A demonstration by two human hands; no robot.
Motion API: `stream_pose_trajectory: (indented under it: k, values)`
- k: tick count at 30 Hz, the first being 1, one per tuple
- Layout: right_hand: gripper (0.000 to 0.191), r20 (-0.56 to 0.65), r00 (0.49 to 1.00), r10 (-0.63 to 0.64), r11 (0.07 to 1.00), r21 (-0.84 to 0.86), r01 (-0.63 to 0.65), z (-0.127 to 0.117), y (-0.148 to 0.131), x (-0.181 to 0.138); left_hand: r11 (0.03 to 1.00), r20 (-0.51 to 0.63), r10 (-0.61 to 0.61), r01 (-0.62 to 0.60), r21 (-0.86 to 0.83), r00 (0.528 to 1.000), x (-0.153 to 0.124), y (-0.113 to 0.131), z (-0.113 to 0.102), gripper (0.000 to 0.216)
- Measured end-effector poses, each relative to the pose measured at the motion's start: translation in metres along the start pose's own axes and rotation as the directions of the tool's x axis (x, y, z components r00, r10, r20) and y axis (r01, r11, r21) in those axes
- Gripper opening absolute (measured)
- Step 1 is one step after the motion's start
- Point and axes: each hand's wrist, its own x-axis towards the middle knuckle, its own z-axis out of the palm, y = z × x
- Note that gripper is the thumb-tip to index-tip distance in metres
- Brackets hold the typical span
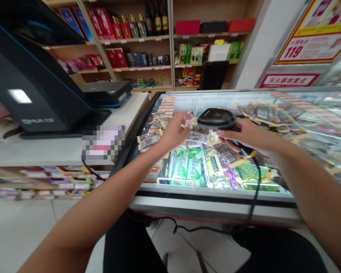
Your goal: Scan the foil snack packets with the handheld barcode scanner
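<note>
Glossy black plastic scanner (pixel 216 117), shiny plastic green packets (pixel 195 167), silvery metal-looking freezer edge (pixel 210 207), wood-look shelves (pixel 213 8)

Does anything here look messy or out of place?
Yes. Small packets lie in a jumble across the display case, at all angles, and the black cable of the scanner in the right hand dangles over the front edge.

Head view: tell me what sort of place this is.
Most likely a shop, perhaps near its till: stocked shelves line the back, a red-and-yellow poster shows 119, and the right hand holds what looks like a barcode scanner.
</note>
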Motion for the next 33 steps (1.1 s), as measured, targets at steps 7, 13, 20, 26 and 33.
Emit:
stream_pose_trajectory:
  k: [7,13,20,26,33]
  values:
    - [0.032,0.105,0.982,-0.157,0.964,-0.202,0.175,-0.004,-0.007,-0.007,0.999,-0.031,-0.018,0.017,-0.031,0.999,0.011,-0.007,-0.027,0.025]
    - [0.031,0.119,0.989,-0.084,0.971,-0.215,0.108,0.003,-0.01,-0.006,0.995,-0.045,-0.086,0.084,-0.05,0.995,0.011,-0.009,-0.035,0.023]
    - [0.028,0.107,0.982,-0.154,0.963,-0.205,0.174,0.009,-0.01,-0.004,0.994,-0.029,-0.106,0.106,-0.028,0.994,0.01,-0.009,-0.036,0.023]
    - [0.025,0.016,0.984,-0.179,0.964,-0.196,0.179,0.011,-0.01,-0.003,0.997,-0.138,-0.069,0.063,-0.043,0.988,0.015,-0.01,-0.044,0.021]
    - [0.028,-0.078,0.993,-0.086,0.992,-0.102,0.078,0.007,-0.008,-0.004,0.929,-0.302,0.261,-0.154,0.336,0.917,0.022,-0.019,-0.084,0.013]
